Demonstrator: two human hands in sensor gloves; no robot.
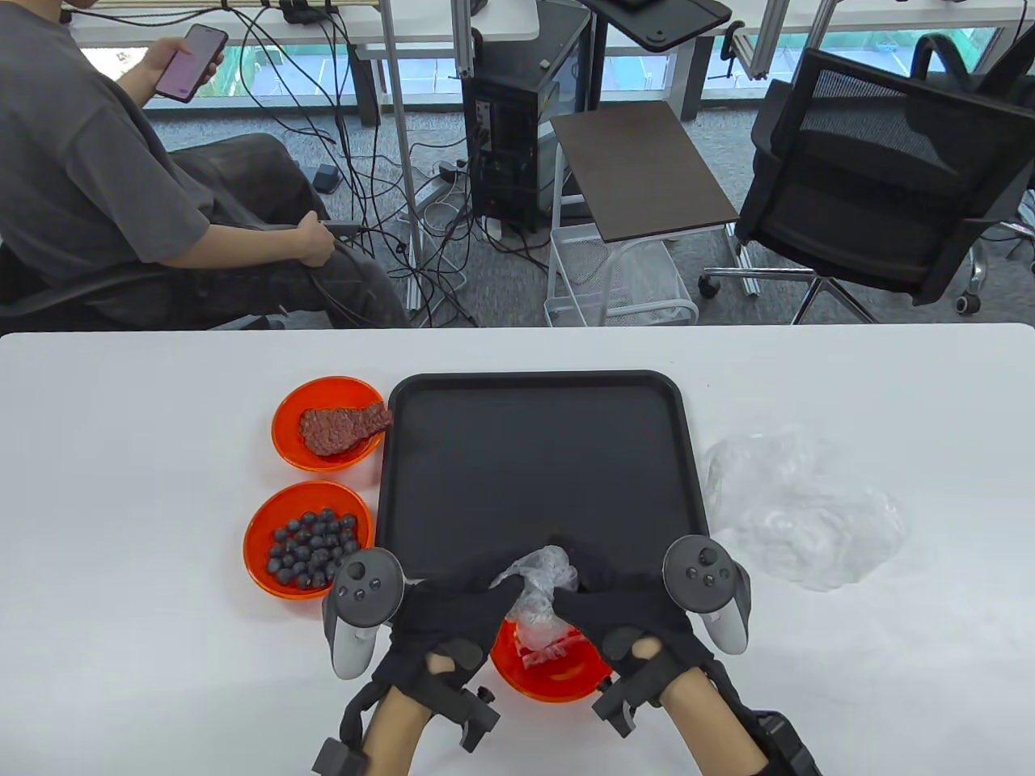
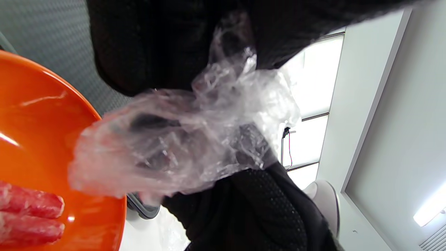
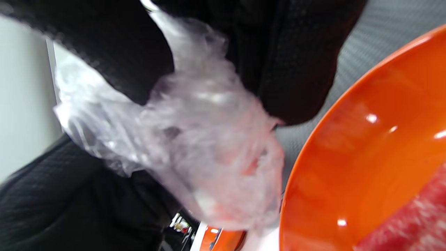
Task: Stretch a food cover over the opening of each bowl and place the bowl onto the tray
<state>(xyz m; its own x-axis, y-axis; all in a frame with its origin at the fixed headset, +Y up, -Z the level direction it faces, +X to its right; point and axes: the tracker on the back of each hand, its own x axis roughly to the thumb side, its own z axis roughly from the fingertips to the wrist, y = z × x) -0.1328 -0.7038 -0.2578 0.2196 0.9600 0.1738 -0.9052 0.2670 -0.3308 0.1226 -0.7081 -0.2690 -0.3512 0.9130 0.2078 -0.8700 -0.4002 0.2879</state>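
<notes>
The tray (image 1: 534,453) lies bare; two bowls (image 1: 327,424) flank its left, spare covers (image 1: 800,517) its right.

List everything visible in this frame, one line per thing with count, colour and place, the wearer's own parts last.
Tray: one, black, table centre, nothing on it.
Bowl with meat slab: one, orange, left of the tray, far.
Bowl with blueberries: one, orange, left of the tray, nearer.
Bowl with pink slices: one, orange, near edge, below the hands.
Food cover: one, clear, bunched between both hands over that bowl.
Spare covers: clear pile, count unclear, right of the tray.
Table: one, white.
Seated person: one, grey shirt, holding a phone, beyond the table.
Office chair: one, black, far right.
Left hand: black glove, grips the cover.
Right hand: black glove, grips the cover.
</notes>
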